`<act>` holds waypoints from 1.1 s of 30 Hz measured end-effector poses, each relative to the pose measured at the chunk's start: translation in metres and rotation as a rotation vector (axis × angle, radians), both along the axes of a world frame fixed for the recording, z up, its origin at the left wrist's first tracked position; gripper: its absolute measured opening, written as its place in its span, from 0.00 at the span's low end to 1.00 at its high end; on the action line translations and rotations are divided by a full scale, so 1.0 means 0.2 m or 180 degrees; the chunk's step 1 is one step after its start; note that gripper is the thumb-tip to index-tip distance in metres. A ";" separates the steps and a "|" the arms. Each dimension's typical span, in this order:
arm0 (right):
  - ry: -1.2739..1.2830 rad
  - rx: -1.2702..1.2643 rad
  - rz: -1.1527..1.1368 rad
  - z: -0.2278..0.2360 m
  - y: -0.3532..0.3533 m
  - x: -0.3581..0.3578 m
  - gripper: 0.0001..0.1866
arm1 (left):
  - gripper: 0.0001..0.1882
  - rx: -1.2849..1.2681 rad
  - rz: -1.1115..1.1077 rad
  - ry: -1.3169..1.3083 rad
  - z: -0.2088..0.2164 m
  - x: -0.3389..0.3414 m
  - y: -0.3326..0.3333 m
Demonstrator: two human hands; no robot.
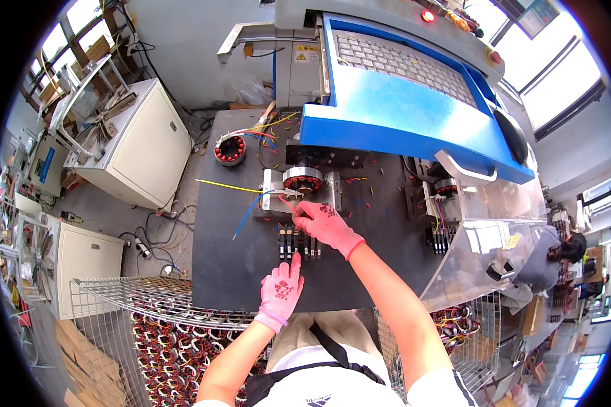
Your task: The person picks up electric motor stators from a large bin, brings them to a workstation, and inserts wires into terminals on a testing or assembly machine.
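A motor stator [303,180] with red windings sits in a metal fixture [331,193] on the dark worktop. From it a yellow wire [227,185] and a blue wire [248,216] stretch out to the left. My right hand [327,227], in a pink glove, is closed in a pinch at the red wire [287,202], just above a row of black terminal clips [299,245]. My gloved left hand [280,292] has its index finger stretched out, its tip at the near end of the clips. The right fingertips partly hide the clips.
Another stator [231,150] with loose wires lies at the back left. A blue keyboard shelf [400,112] overhangs the worktop's far side. Wire baskets of stators [183,346] stand below the near edge. A clear guard [465,261] encloses a second fixture at right; a person [553,261] is beyond.
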State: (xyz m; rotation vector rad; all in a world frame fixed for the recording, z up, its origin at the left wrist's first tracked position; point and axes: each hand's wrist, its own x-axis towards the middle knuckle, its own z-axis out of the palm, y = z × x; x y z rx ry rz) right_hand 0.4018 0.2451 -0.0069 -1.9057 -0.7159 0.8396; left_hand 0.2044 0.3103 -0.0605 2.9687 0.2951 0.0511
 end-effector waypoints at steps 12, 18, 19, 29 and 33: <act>-0.0617 -0.0181 0.0246 -0.07 0.02 -0.01 0.11 | 0.26 -0.0132 0.0064 0.0008 -0.02 0.01 0.01; -0.0782 0.0124 -0.0298 -0.04 -0.02 -0.06 0.12 | 0.24 -0.1130 0.1699 -0.2157 0.35 0.13 0.35; -0.0827 0.0305 -0.0467 -0.01 0.00 -0.08 0.12 | 0.21 -0.1375 0.1755 -0.1539 0.35 0.12 0.43; 0.1860 0.0780 -0.0423 0.09 0.10 -0.16 0.10 | 0.07 -0.1221 0.0530 -0.1132 0.38 0.05 0.23; 0.0742 0.0386 -0.0388 0.03 0.01 -0.09 0.07 | 0.23 -0.0842 0.0265 -0.0831 0.21 -0.01 0.12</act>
